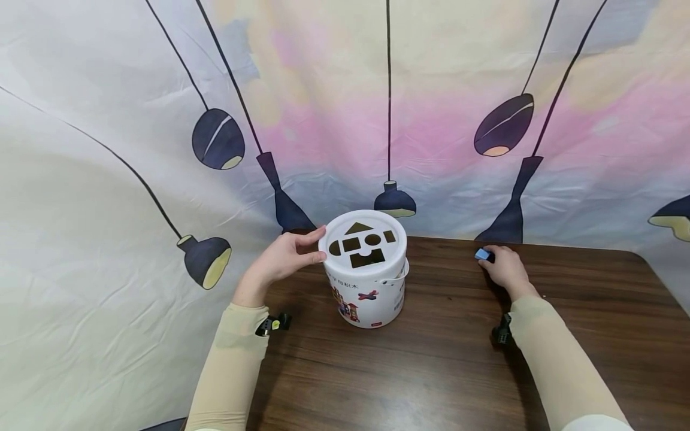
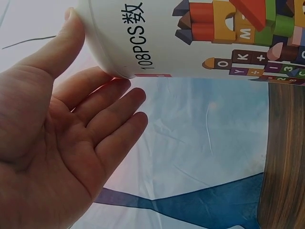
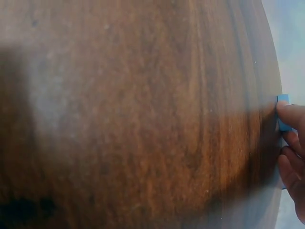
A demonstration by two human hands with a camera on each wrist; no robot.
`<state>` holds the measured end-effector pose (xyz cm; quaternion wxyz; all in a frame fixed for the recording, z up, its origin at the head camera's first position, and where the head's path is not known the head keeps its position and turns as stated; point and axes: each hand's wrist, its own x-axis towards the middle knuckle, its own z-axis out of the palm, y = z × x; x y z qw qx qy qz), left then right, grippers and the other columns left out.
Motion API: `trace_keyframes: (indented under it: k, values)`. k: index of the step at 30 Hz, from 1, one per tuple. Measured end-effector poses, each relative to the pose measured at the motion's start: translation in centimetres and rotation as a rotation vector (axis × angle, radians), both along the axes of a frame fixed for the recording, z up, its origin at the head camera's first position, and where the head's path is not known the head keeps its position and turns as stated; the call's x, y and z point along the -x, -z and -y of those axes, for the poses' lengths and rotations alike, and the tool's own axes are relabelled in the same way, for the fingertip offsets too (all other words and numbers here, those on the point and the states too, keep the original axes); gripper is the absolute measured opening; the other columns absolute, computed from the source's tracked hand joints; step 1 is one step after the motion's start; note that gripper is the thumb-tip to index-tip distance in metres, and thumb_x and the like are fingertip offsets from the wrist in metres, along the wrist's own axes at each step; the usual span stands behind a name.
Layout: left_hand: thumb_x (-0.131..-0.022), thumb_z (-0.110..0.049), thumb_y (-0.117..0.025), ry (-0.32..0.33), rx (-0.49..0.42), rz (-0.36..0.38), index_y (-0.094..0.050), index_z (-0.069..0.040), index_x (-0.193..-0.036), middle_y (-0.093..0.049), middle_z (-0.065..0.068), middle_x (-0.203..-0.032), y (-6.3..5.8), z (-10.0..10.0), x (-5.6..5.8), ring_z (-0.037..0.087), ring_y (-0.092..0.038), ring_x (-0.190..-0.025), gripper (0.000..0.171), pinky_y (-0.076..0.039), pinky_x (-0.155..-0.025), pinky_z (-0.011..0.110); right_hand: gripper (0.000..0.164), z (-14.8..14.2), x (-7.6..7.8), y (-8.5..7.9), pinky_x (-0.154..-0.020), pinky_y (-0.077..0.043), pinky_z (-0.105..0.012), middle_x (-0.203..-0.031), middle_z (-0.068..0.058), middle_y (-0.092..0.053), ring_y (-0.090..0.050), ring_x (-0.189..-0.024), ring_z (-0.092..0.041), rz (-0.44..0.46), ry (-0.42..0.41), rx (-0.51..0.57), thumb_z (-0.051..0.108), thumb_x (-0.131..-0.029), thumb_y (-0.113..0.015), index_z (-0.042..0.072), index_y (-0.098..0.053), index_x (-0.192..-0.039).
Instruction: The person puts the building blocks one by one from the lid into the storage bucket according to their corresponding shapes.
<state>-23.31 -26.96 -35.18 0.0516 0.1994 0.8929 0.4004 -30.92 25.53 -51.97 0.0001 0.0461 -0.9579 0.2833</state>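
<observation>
A white bucket (image 1: 372, 299) of toy blocks stands upright on the table, its printed side turned towards the left wrist camera. Its white lid (image 1: 331, 239) has several shaped holes. My left hand (image 1: 283, 257) touches the lid's rim from the left with thumb and fingertips, the fingers (image 2: 112, 107) fairly straight. Well to the right, near the table's back edge, my right hand (image 1: 507, 269) pinches a small blue block (image 1: 482, 254). In the right wrist view, the thumb lies over this blue block (image 3: 283, 125), and part of the block is hidden.
The brown wooden table (image 1: 431, 371) ends at the back against a hanging cloth (image 1: 334, 72) printed with lamps. A white handle (image 1: 401, 275) hangs on the bucket's right side. Dark wrist cameras (image 1: 501, 329) sit on both forearms.
</observation>
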Motion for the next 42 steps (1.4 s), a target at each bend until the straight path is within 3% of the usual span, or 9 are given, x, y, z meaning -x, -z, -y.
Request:
trace_keyframes:
  k: [12, 19, 22, 26, 30, 33, 38, 42]
  values:
    - [-0.098, -0.029, -0.081, -0.008, 0.006, -0.001, -0.052, -0.012, -0.158, -0.048, 0.002, -0.163, -0.1, -0.1, -0.1, 0.023, -0.042, -0.152, 0.069, -0.037, -0.122, 0.048, 0.050, -0.4, -0.3, 0.1, -0.104, -0.043, -0.072, -0.141, -0.043, -0.051, -0.049, -0.128, -0.062, -0.053, 0.013, 0.042, 0.018, -0.106, -0.065, -0.012, -0.054, -0.145]
    - [-0.099, -0.030, -0.081, -0.009, 0.013, -0.008, -0.052, -0.013, -0.158, -0.048, 0.001, -0.163, 0.0, -0.1, 0.0, 0.023, -0.042, -0.152, 0.068, -0.037, -0.122, 0.047, 0.048, -0.6, -0.8, -0.2, -0.098, -0.049, -0.067, -0.132, -0.039, -0.060, -0.058, -0.119, -0.055, -0.094, 0.033, 0.151, 0.019, -0.106, -0.066, -0.013, -0.058, -0.141]
    - [-0.098, -0.031, -0.081, -0.010, 0.016, -0.014, -0.052, -0.013, -0.158, -0.048, 0.002, -0.162, 0.0, 0.0, 0.1, 0.023, -0.043, -0.151, 0.068, -0.038, -0.122, 0.048, 0.051, -0.6, -1.0, -0.5, -0.092, -0.055, -0.059, -0.130, -0.036, -0.063, -0.063, -0.116, -0.051, -0.114, 0.061, 0.215, 0.023, -0.106, -0.068, -0.013, -0.058, -0.141]
    - [-0.098, -0.031, -0.081, -0.007, 0.017, -0.012, -0.052, -0.013, -0.158, -0.048, 0.002, -0.162, -0.1, 0.0, 0.1, 0.023, -0.043, -0.151, 0.069, -0.038, -0.122, 0.048, 0.053, -0.4, -1.1, -1.1, -0.080, -0.056, -0.030, -0.128, -0.031, -0.068, -0.071, -0.112, -0.042, -0.145, 0.101, 0.290, 0.028, -0.105, -0.072, -0.009, -0.061, -0.142]
    - [-0.098, -0.032, -0.081, -0.013, 0.015, -0.005, -0.052, -0.014, -0.158, -0.048, 0.001, -0.163, 0.0, 0.0, 0.0, 0.024, -0.042, -0.152, 0.069, -0.039, -0.121, 0.048, 0.053, 0.2, -1.5, -2.2, -0.073, -0.047, -0.011, -0.127, -0.027, -0.071, -0.073, -0.096, -0.010, -0.169, 0.101, 0.334, 0.029, -0.103, -0.074, -0.004, -0.064, -0.142]
    - [-0.099, -0.031, -0.081, -0.019, 0.013, -0.002, -0.052, -0.014, -0.158, -0.048, 0.001, -0.163, -0.1, 0.1, -0.2, 0.024, -0.043, -0.152, 0.069, -0.039, -0.121, 0.049, 0.053, 0.8, -1.8, -3.1, -0.072, -0.048, -0.010, -0.128, -0.025, -0.072, -0.067, -0.094, 0.001, -0.167, 0.089, 0.377, 0.030, -0.103, -0.075, -0.001, -0.064, -0.144]
    - [-0.099, -0.030, -0.081, -0.014, 0.007, -0.002, -0.052, -0.013, -0.158, -0.047, 0.002, -0.163, -0.2, 0.0, -0.3, 0.024, -0.042, -0.152, 0.068, -0.038, -0.122, 0.049, 0.054, 1.7, -2.3, -4.3, -0.073, -0.051, -0.010, -0.127, -0.023, -0.072, -0.071, -0.105, -0.015, -0.182, 0.045, 0.420, 0.033, -0.103, -0.076, 0.002, -0.064, -0.146]
    - [-0.099, -0.029, -0.081, -0.008, 0.007, -0.005, -0.052, -0.012, -0.158, -0.047, 0.003, -0.163, -0.1, 0.1, -0.2, 0.024, -0.042, -0.152, 0.068, -0.038, -0.121, 0.048, 0.053, 2.5, -2.9, -5.8, -0.074, -0.052, -0.009, -0.123, -0.022, -0.074, -0.069, -0.098, -0.004, -0.223, -0.006, 0.436, 0.032, -0.103, -0.076, 0.003, -0.066, -0.145]
